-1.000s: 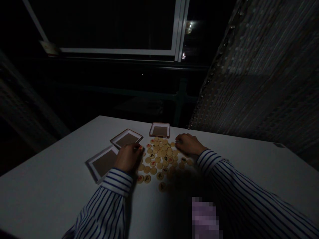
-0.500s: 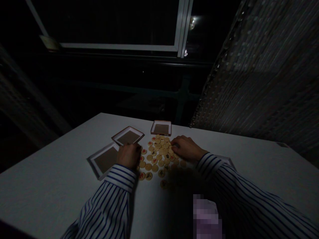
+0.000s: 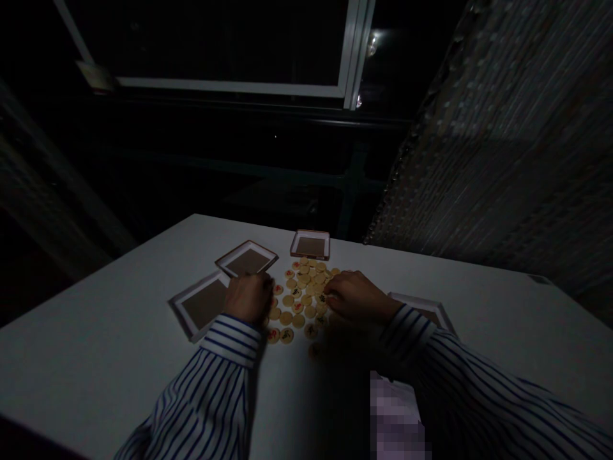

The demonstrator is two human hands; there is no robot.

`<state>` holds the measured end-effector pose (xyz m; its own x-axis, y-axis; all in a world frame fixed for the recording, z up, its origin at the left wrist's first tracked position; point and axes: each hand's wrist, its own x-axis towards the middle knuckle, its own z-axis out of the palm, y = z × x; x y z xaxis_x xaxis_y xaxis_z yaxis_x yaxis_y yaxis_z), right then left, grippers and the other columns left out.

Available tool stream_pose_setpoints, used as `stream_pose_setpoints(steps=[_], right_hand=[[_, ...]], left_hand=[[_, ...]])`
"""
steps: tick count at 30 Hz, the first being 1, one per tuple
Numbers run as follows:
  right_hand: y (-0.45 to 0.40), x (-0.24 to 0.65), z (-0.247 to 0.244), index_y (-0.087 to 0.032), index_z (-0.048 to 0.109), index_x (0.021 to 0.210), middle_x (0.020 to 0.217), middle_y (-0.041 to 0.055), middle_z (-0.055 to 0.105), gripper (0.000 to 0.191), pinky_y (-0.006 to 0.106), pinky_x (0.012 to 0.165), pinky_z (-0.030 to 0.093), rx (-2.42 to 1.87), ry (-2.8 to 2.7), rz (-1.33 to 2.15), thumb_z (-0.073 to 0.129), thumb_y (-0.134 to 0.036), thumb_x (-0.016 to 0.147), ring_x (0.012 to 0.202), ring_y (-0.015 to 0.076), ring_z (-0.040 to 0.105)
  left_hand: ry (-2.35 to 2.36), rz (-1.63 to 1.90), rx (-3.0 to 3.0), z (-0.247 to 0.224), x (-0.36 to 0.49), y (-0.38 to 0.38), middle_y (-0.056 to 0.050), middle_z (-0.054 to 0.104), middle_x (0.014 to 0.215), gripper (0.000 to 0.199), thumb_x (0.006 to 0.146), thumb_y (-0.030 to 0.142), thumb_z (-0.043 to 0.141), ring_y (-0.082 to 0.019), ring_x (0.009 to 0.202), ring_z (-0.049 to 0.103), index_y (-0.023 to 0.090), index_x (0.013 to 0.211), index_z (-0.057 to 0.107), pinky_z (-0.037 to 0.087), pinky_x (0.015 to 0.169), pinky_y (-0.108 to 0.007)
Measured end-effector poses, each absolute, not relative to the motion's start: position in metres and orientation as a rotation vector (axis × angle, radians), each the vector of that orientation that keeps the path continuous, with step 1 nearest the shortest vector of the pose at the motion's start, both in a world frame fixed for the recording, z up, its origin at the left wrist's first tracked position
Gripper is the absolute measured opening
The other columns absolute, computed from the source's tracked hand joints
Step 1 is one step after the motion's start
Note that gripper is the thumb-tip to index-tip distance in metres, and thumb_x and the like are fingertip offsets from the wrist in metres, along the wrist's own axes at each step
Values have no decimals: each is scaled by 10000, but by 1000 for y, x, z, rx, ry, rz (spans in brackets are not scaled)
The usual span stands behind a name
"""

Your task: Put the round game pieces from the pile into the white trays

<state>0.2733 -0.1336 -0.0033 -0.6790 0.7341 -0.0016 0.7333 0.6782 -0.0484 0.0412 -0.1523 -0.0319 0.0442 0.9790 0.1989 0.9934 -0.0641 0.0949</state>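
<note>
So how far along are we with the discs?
Early, I'd say. Done: discs out on the table, some with characters up. In hand: left hand and right hand are at opposite sides of the spread; fingers hide any grip. Remaining: many discs show plain faces, some overlap, and none show in the open trays, one partly hidden.

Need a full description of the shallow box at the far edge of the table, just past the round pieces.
The far box is shallow, roughly rectangular and open-topped, with a thin brownish rim, pale inner walls and a flat grey-brown bottom. It looks like cardboard and appears empty. It lies flat on the white table, just beyond the round pieces; whether the nearest one touches it is unclear. The left hand and right hand are both clear of it.
</note>
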Motion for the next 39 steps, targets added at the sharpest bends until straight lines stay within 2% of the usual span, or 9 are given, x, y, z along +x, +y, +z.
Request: stream_pose_setpoints(steps=[4,12,17,28,39], right_hand=[[-139,264,-3,-179,606,796,899,83,626,201,326,786,312,-1318,-2889,-18,458,-313,771,876,210,520],[-142,256,-9,-171,595,826,918,106,612,209,341,766,307,-1335,-2885,-103,457,-318,768,906,229,504],[-139,250,-7,-184,590,869,904,78,616,226,324,756,307,-1315,-2832,-25,446,-333,779,899,215,509],[-133,196,-16,-202,586,904,934,47,609,196,295,765,304,-1038,-2825,146,463,-304,789,922,185,504],[-127,192,-25,-200,584,886,925,35,606,173,272,751,310,-1015,-2812,260,496,-292,769,902,170,510]], left_hand=[[-2084,-424,-2176,-30,41,-155,-90,654,816,327,809,345,355,-223,759,586,210,892,641,394,637,-298],[-2143,-523,-2155,-30,36,-161,-100,650,882,351,816,371,362,-214,785,584,190,967,621,400,664,-290],[-2220,-560,-2139,-27,36,-161,-94,649,925,339,818,339,373,-199,804,588,189,1026,595,408,670,-274],[-2120,-581,-2089,-37,30,-158,-81,658,846,307,810,284,355,-197,756,587,196,938,619,399,643,-273],[-2151,-583,-2090,-33,34,-160,-91,650,865,279,801,243,373,-198,795,578,181,906,623,394,690,-277]])
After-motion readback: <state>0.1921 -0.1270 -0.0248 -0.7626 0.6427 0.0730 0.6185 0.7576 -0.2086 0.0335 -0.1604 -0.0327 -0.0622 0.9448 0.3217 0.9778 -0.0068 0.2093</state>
